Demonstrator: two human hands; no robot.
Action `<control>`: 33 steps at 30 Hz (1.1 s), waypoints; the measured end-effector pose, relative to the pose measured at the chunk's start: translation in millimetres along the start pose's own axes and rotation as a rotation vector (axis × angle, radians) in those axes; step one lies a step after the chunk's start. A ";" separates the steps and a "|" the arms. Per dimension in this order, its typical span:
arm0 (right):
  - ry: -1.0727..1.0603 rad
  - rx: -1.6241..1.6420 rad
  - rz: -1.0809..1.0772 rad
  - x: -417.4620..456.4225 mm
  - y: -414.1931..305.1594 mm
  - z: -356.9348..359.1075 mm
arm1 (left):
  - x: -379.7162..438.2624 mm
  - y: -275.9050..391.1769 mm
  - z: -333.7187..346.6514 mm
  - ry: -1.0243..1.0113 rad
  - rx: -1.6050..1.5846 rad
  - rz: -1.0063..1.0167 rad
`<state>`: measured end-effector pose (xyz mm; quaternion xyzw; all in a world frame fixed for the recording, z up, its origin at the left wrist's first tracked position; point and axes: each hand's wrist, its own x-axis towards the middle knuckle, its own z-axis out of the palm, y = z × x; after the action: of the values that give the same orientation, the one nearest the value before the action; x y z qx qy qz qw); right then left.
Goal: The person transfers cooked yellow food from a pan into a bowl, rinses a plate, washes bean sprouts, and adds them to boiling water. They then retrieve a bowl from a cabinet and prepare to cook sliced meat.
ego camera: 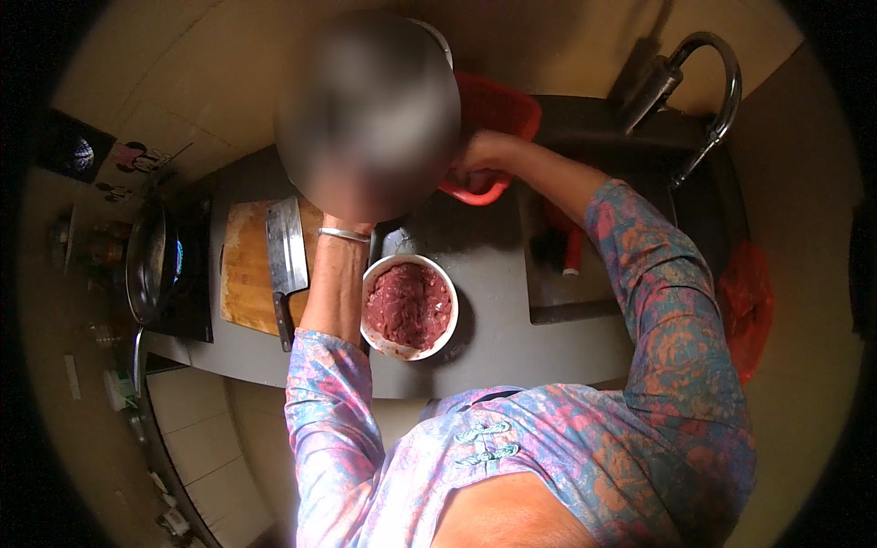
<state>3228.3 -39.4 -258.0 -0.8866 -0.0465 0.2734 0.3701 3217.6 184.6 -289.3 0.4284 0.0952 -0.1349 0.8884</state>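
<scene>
My left hand (346,195) is blurred and lies against a large round metal vessel or lid (377,103), also blurred; its grip cannot be made out. At the near edge of a red plastic basin (490,192) is my right hand (476,156), its fingers partly hidden. A white bowl (447,332) of raw minced meat (409,305) stands on the counter, right of my left forearm. Left of that forearm, a cleaver (286,243) with a dark handle rests on a wooden cutting board (243,267).
A dark sink (572,312) with a chrome faucet (730,89) lies at the right, with a red-handled item (572,253) in it. At the left a frying pan (149,264) sits over a stove (195,274) with a blue flame showing. A red plastic bag (748,308) is at the far right.
</scene>
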 end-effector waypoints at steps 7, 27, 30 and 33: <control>0.204 0.213 -0.285 -66.5 -18.7 -73.2 | -25.5 55.3 -37.5 -0.019 0.004 0.158; 0.611 0.873 -0.404 -276.9 19.2 -13.5 | -11.0 12.9 45.3 0.179 0.432 -0.162; 0.614 0.923 -0.286 -294.6 38.2 16.6 | 17.4 6.7 8.6 -0.059 0.211 -0.213; 0.550 1.043 -0.228 -304.7 56.0 50.7 | -19.3 -0.6 71.0 0.121 0.154 -0.097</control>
<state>2937.4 -134.7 -188.1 -0.6155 0.0965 -0.0208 0.7819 3203.0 131.4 -240.6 0.4975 0.1587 -0.1585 0.8380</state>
